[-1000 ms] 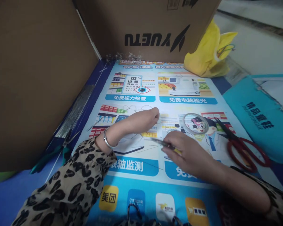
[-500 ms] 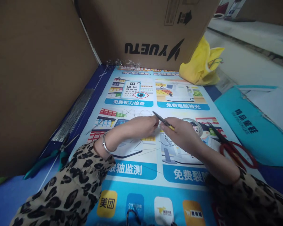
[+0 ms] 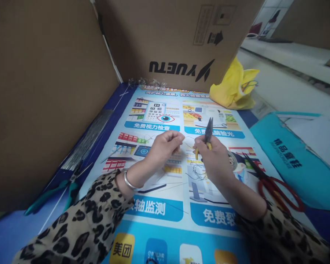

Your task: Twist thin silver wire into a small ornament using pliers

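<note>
In the head view, two bare hands are over one printed poster (image 3: pixel 154 230) on a blue worktop (image 3: pixel 5 234). The left hand (image 3: pixel 165 147), with one silver bracelet (image 3: pixel 128 181) at its wrist, has its thumb and forefinger pressed together, pinching one thin wire (image 3: pixel 189 137). The wire arcs across the small gap to the right hand (image 3: pixel 216 159). The right hand is closed around one pair of yellow-handled needle-nose pliers (image 3: pixel 208 135), their tips pointing away from the person; whether it also grips the wire I cannot tell.

The poster shows four illustrated panels, two far and two near, and four square logos along its near part. One tangle of fine wire (image 3: pixel 197 172) lies just left of the right forearm, and several loose strands, too fine to count surely, lie beneath and beside the left hand. One roll of clear tape (image 3: pixel 232 160) is partly hidden behind the right hand.

On the left are one bundle of straight metal wires (image 3: pixel 88 141) and one pair of teal-handled pliers (image 3: pixel 68 182), its jaws apart. On the right are one pair of red-handled scissors (image 3: pixel 282 192) and one turquoise shoebox (image 3: pixel 286 157). One yellow bag (image 3: pixel 231 90) sits at the far right, against one of two cardboard panels (image 3: pixel 165 36). A clump of small clear pieces (image 3: pixel 154 84), too small to count, lies along the far edge.
</note>
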`<state>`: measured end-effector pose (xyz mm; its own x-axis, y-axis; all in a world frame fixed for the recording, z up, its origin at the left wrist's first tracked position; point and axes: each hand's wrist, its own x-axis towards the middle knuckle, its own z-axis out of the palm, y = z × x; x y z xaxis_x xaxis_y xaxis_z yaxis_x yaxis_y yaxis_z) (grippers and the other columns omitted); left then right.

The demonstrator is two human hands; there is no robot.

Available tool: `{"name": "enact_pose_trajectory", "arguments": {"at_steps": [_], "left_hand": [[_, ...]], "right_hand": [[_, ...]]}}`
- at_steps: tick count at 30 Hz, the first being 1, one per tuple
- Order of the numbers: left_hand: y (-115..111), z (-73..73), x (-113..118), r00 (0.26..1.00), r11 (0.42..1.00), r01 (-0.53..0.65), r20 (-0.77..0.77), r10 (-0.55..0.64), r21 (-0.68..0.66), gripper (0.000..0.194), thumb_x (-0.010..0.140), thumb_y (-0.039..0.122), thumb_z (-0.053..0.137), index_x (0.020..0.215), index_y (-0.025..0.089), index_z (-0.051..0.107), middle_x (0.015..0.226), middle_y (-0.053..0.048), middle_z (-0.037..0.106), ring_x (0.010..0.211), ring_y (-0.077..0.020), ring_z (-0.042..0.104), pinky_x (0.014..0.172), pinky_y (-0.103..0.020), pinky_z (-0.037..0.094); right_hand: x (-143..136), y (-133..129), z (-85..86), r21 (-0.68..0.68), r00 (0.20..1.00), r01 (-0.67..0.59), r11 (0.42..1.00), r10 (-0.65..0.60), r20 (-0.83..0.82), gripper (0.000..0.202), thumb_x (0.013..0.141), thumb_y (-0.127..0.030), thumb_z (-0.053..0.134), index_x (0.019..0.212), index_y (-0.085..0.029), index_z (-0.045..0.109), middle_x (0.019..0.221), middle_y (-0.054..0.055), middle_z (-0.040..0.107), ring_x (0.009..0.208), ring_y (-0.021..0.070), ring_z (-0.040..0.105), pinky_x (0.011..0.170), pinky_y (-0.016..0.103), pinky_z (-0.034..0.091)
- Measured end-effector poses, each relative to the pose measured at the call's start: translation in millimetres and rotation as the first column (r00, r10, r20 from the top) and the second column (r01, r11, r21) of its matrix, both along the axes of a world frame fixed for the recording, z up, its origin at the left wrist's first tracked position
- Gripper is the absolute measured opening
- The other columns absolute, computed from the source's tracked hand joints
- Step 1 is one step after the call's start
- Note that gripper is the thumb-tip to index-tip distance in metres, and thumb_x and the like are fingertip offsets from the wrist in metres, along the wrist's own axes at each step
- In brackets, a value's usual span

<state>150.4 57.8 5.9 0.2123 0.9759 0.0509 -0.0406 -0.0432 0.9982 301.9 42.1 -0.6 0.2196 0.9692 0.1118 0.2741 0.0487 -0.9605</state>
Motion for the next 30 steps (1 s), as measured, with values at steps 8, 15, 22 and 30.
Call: {"name": "enact_pose_trajectory", "arguments": {"at_steps": [8, 15, 22, 30], "left_hand": [[-15, -5.6, 9, 0.981, 0.991, -0.097, 0.157, 0.111, -0.096, 0.022, 0.075, 0.037, 0.06, 0.076, 0.015, 0.06, 0.062, 0.001, 0.055, 0.055, -0.0072, 0.045, 0.056, -0.021, 0.037], [-10, -9.1, 8, 0.979, 0.988, -0.129, 0.15, 0.14, -0.083, 0.015, 0.078, 0.031, 0.055, 0.073, 0.016, 0.054, 0.058, 0.004, 0.048, 0.052, -0.0063, 0.042, 0.053, -0.02, 0.036], [-8, -7.8, 8, 0.981, 0.988, -0.122, 0.142, 0.135, -0.097, 0.011, 0.076, 0.025, 0.056, 0.071, 0.016, 0.052, 0.056, 0.005, 0.047, 0.049, -0.0054, 0.043, 0.051, -0.019, 0.036], [-10, -5.9, 8, 0.986, 0.996, -0.002, 0.167, 0.018, -0.093, 0.019, 0.076, 0.032, 0.06, 0.084, 0.015, 0.062, 0.061, 0.003, 0.052, 0.052, -0.0052, 0.044, 0.052, -0.019, 0.037]], "right_hand": [[-12, -8, -11.1, 0.002, 0.993, 0.0, 1.0, 0.0, -0.118, 0.019, 0.077, -0.039, 0.057, 0.079, -0.021, 0.054, 0.068, -0.003, 0.057, 0.062, 0.0119, 0.051, 0.061, 0.026, 0.042], [-13, -11, -18.8, -0.036, 0.983, -0.135, 0.99, 0.129, -0.13, 0.02, 0.076, -0.04, 0.06, 0.08, -0.02, 0.055, 0.067, -0.003, 0.055, 0.059, 0.0101, 0.045, 0.057, 0.024, 0.037], [-17, -11, -23.1, -0.056, 0.968, -0.204, 0.977, 0.193, -0.159, 0.02, 0.076, -0.04, 0.057, 0.08, -0.021, 0.053, 0.062, -0.005, 0.049, 0.055, 0.0105, 0.044, 0.053, 0.025, 0.038], [-18, -10, -24.1, -0.085, 0.95, -0.196, 0.977, 0.168, -0.264, 0.021, 0.074, -0.039, 0.06, 0.078, -0.02, 0.053, 0.063, -0.005, 0.049, 0.055, 0.01, 0.043, 0.051, 0.024, 0.036]]}}
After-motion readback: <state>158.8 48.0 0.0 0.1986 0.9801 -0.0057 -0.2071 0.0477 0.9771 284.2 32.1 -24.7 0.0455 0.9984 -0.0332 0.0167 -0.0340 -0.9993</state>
